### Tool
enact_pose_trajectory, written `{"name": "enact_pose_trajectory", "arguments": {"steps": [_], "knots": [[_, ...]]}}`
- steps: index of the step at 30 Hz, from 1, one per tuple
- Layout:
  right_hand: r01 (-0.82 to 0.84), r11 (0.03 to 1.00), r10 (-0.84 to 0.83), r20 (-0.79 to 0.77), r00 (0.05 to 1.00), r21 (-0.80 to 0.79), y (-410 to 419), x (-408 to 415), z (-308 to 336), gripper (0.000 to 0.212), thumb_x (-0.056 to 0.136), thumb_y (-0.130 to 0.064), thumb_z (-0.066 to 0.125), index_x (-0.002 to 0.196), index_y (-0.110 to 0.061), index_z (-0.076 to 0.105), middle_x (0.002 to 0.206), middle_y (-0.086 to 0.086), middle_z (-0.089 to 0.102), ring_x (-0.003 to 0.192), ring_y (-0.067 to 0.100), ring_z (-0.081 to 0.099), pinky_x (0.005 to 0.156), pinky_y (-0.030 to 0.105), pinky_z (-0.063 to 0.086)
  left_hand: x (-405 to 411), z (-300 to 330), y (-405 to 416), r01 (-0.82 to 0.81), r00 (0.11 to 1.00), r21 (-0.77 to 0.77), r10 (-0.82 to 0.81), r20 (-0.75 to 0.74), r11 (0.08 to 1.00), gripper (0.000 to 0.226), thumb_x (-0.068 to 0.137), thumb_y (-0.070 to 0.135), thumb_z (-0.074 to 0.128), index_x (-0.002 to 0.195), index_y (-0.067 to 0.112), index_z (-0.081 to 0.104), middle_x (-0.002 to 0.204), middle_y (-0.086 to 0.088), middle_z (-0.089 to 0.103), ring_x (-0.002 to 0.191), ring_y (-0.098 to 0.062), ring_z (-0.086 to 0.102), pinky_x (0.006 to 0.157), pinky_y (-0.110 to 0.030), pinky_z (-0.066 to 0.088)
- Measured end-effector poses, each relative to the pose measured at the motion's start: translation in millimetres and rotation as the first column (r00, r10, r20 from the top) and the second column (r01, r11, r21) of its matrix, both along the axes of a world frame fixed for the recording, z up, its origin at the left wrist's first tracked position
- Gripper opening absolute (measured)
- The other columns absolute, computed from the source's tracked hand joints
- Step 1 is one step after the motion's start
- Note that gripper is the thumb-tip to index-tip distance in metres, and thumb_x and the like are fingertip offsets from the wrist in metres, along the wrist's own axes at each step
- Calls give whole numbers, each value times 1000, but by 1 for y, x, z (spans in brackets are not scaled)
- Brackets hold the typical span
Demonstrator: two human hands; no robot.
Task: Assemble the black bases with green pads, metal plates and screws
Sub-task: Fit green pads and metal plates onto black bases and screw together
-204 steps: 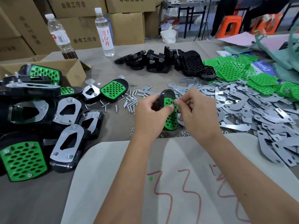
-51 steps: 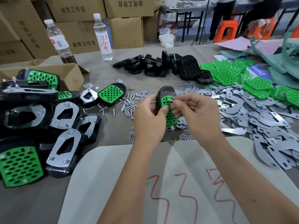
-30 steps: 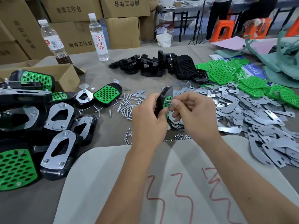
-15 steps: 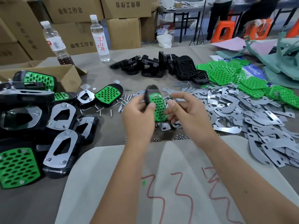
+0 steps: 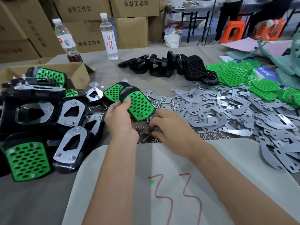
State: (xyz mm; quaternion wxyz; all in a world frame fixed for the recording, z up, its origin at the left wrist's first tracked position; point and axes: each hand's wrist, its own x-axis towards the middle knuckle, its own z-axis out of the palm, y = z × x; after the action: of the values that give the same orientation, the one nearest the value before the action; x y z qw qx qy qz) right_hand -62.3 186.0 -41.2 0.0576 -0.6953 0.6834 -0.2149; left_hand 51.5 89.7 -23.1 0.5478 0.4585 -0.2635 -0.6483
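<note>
Green padding already sits on the black base (image 5: pixel 136 103) that is held up in the left hand (image 5: pixel 121 118), thumb pressed on the black end and fingers curled behind it. A small screw head can be made out near the top of the pad, so at least one fastener seems to be fitted; the underside is hidden, and whether a plate is on it cannot be told. Just right of this base, the right hand (image 5: pixel 168 127) is lowered onto the scattered nuts (image 5: pixel 209 135) on the surface, fingers bent as if pinching one, though what is held cannot be told. Left of the base, a heap of finished units (image 5: pixel 69 142) is stacked, plates and screws in place. Beyond it lie bare black bases (image 5: pixel 162 65), and to its right loose green pads (image 5: pixel 235 73) and a large spread of metal plates (image 5: pixel 227 111). Much work is judged to remain.
</note>
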Motion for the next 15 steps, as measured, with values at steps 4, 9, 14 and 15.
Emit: {"name": "enact_pose_trajectory", "arguments": {"steps": [4, 9, 14, 15], "knots": [[19, 995, -8, 118, 993, -94, 1, -3, -5, 7, 97, -12, 65, 100, -17, 62, 99, -2, 61, 94, 17, 52, 89, 41, 45, 0, -3, -1, 11, 999, 4, -11, -35, 1000, 13, 93, 5, 73, 95, 14, 64, 111, -17, 74, 92, -28, 69, 83, -44, 62], [221, 876, -21, 425, 905, -428, 4, -10, -5, 31, 95, 5, 64, 119, -12, 74, 85, -7, 58, 78, 3, 54, 76, 18, 42, -6, -5, 1, 7, 1000, -46, -8, -17, 999, 15, 93, 6, 75, 89, 15, 63, 99, -12, 74, 88, -25, 70, 78, -40, 64], [405, 845, -23, 732, 681, -350, 7, -11, -5, 16, 90, -2, 77, 94, -17, 78, 74, -7, 71, 68, 15, 67, 71, 38, 60, -24, -10, 16, 117, 985, -171, -92, 148, 978, 18, 96, 19, 74, 107, 8, 64, 101, -15, 71, 86, -27, 67, 86, -59, 59], [421, 842, -42, 738, 673, -337, 7, -11, -6, 13, 89, -3, 78, 90, -16, 78, 73, -6, 72, 68, 16, 68, 70, 38, 60, -27, -12, 18, 145, 979, -198, -112, 168, 969, 17, 97, 21, 73, 104, 11, 62, 95, -10, 69, 81, -24, 67, 79, -54, 59]]}}
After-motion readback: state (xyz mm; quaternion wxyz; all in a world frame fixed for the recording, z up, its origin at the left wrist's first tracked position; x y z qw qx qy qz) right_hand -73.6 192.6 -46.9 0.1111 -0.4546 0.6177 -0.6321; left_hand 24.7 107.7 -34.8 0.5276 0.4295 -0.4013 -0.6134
